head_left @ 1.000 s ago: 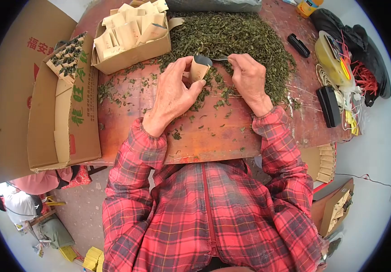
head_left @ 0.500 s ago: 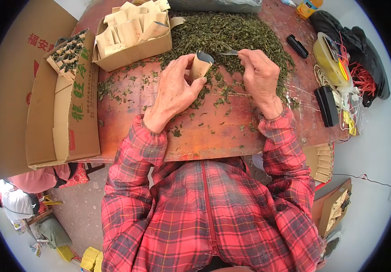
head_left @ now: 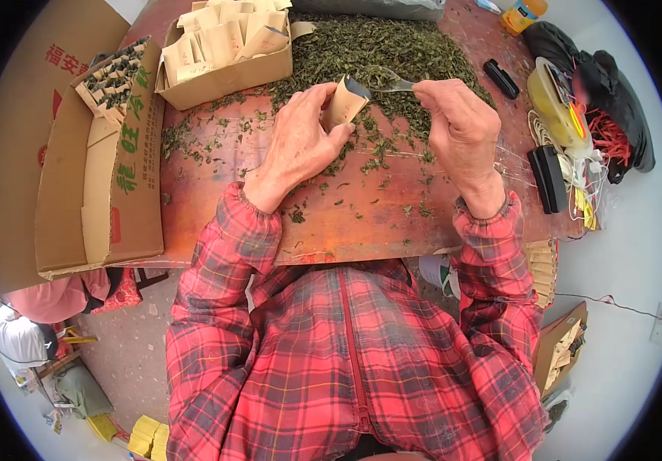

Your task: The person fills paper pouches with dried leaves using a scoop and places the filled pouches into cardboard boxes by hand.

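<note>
My left hand [head_left: 296, 146] is closed around a small kraft paper bag [head_left: 340, 109], whose open mouth shows a dark grey lining and tilts up to the right. Between the fingers of my right hand [head_left: 465, 127] is the handle of a shiny spoon [head_left: 398, 82]. The spoon's head is just right of the bag's mouth, over a heap of dried green leaves [head_left: 423, 46]; where it ends against the leaves is hard to make out. Loose leaf bits lie on the red tabletop [head_left: 331, 234] below both hands.
A carton [head_left: 227, 83] of similar paper bags stands behind my left hand. Further left is a tall cardboard box [head_left: 100, 223] with more bags. To the right lie a black case [head_left: 549, 178], a yellow container [head_left: 550, 104], cables and a bottle [head_left: 521, 15].
My right hand has moved to the right and slightly toward me, with the spoon still in its fingers. The bag's mouth has tipped a little further to the right.
</note>
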Demonstrator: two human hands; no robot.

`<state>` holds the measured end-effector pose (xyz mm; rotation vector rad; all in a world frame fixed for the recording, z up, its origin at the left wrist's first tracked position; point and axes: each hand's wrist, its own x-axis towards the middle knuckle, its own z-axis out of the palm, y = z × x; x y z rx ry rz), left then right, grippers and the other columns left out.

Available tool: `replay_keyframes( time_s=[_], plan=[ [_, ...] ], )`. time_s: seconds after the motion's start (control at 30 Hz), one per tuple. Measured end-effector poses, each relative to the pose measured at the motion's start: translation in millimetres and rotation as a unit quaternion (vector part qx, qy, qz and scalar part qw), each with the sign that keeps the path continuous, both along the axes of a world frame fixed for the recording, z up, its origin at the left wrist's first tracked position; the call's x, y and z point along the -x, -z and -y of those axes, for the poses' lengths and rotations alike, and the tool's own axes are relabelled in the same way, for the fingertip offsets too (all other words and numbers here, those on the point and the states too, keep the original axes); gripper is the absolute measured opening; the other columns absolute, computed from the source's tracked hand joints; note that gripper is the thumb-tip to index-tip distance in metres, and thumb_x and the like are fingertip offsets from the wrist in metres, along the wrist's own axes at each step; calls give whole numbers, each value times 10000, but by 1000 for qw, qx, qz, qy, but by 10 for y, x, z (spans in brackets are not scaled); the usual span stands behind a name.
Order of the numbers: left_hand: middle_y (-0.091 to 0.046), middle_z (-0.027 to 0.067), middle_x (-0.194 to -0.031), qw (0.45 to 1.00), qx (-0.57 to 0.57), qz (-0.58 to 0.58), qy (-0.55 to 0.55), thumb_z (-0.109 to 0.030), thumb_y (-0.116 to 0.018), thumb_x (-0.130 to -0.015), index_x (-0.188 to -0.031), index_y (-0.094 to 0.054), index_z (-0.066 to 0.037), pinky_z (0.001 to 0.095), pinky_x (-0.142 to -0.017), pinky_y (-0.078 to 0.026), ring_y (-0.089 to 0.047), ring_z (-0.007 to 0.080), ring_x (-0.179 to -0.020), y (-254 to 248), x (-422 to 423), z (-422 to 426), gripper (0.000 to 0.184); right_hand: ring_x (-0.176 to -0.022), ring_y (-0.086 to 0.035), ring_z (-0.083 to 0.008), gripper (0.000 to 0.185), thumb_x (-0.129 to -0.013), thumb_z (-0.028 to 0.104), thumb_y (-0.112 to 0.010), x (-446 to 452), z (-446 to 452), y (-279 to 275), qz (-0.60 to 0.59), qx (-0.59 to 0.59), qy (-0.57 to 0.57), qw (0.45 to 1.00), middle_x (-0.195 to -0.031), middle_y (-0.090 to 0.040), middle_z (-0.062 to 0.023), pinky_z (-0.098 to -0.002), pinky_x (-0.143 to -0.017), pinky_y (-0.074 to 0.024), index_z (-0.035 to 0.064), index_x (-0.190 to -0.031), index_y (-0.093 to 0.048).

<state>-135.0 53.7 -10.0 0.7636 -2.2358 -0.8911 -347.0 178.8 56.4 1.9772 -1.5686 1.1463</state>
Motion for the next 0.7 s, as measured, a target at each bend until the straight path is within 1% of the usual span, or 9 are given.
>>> replay_keyframes(
  time_s=[0.07, 0.27, 0.37, 0.57, 0.7],
  plan=[
    [-727, 208, -1204, 1000, 18, -11, 3, -154, -801, -890, -1402, -620, 16, 403, -846, -637, -781, 306, -961, 34, 14, 8, 570, -818, -757, -284, 261, -867, -134, -754, -10, -6, -17, -23, -13, 1, 1000, -948, -769, -133, -347, -691, -590, 22, -1076, -759],
    [-716, 216, -1189, 999, 40, -20, 1, -166, -803, -889, -1406, -620, 14, 411, -840, -627, -764, 313, -946, 60, 22, 10, 577, -851, -760, -303, 321, -800, -164, -724, -41, 17, -48, -88, -7, -1, 996, -960, -765, -130, -382, -692, -603, 10, -1068, -751],
    [-714, 219, -1183, 999, 38, -18, 0, -172, -801, -891, -1407, -620, 14, 418, -834, -621, -758, 316, -939, 43, 23, 1, 578, -872, -742, -276, 335, -762, -61, -730, -63, 20, -100, -119, -3, -8, 993, -932, -722, -81, -379, -699, -618, 62, -1075, -723],
    [-713, 219, -1172, 999, 46, -21, 3, -172, -805, -884, -1394, -628, 18, 421, -828, -616, -741, 327, -957, 27, 40, -3, 572, -877, -725, -264, 301, -774, 23, -745, -45, 21, -140, -178, -13, -3, 984, -963, -708, -79, -379, -708, -609, 49, -1072, -714],
    [-713, 222, -1158, 998, 53, -19, 0, -172, -810, -873, -1373, -641, 21, 421, -824, -617, -735, 341, -962, 22, 63, -4, 562, -860, -697, -250, 287, -780, 58, -754, -62, 41, -171, -215, -9, -3, 977, -973, -684, -63, -369, -717, -591, 44, -1063, -709]
  ],
)
